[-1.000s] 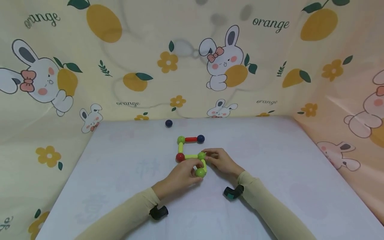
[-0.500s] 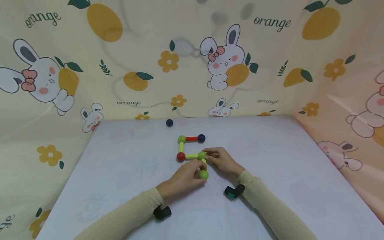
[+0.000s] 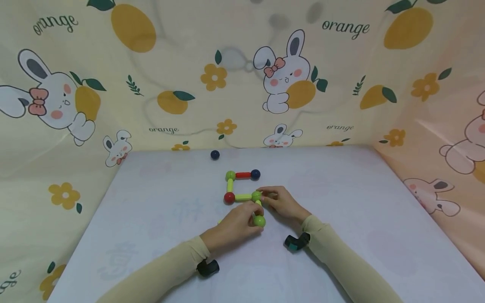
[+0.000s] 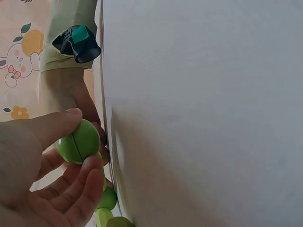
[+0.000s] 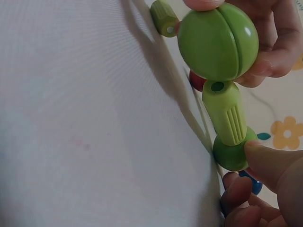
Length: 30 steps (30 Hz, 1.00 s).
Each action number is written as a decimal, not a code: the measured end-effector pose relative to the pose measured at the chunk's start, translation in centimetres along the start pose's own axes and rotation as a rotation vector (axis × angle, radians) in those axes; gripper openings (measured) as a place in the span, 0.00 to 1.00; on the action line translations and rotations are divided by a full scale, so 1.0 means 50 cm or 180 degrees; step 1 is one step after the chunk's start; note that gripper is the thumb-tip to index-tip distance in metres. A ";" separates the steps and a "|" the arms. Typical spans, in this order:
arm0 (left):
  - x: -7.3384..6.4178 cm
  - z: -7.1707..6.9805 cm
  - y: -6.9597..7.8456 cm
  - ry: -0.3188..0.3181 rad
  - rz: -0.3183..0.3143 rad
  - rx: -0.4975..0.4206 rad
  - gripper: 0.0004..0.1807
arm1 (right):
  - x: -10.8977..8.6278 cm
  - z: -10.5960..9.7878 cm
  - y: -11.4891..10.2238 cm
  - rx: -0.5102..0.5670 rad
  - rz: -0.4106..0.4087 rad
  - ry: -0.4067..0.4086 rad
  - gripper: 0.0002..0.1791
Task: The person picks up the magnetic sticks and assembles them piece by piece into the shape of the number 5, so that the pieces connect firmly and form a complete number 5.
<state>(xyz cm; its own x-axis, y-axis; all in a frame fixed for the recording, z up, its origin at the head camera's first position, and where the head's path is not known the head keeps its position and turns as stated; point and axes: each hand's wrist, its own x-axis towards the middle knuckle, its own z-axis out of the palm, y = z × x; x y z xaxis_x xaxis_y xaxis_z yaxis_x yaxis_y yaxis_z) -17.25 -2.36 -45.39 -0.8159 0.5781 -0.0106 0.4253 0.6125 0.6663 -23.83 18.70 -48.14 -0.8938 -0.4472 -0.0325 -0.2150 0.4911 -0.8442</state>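
My left hand (image 3: 235, 223) pinches a green ball (image 3: 259, 221) between thumb and fingers. In the right wrist view a yellow-green rod (image 5: 226, 113) runs from that ball to another green ball (image 5: 232, 152), which my right hand (image 3: 284, 204) pinches. From this second ball a yellow-green rod (image 3: 243, 197) leads left to a red ball (image 3: 229, 198). Another yellow-green rod (image 3: 230, 185) goes back to a green ball (image 3: 230, 176). A red rod (image 3: 243, 175) joins that one to a dark blue ball (image 3: 255, 174). Left fingers partly cover the nearest rod in the head view.
A loose dark blue ball (image 3: 214, 155) lies near the table's back edge. Beside my left hand, the tip of a separate yellow-green rod (image 3: 219, 221) shows; the right wrist view shows more of this rod (image 5: 164, 19). Patterned cloth (image 3: 242, 84) stands behind the white table (image 3: 151, 176).
My left hand has shifted slightly right and toward the person with the green ball. The tip of a loose yellow-green rod has come into sight behind it. The right hand stays on its ball.
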 end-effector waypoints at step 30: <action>0.000 -0.010 -0.007 -0.0080 0.0080 -0.0120 0.17 | 0.001 0.001 0.000 0.0006 0.0039 -0.0012 0.20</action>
<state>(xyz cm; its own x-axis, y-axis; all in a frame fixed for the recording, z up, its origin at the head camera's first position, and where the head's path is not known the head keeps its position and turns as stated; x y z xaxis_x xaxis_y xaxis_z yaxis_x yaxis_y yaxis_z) -17.60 -2.82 -45.25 -0.7949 0.6067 -0.0120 0.4300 0.5772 0.6942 -23.83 18.65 -48.19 -0.8949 -0.4439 -0.0448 -0.2033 0.4951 -0.8447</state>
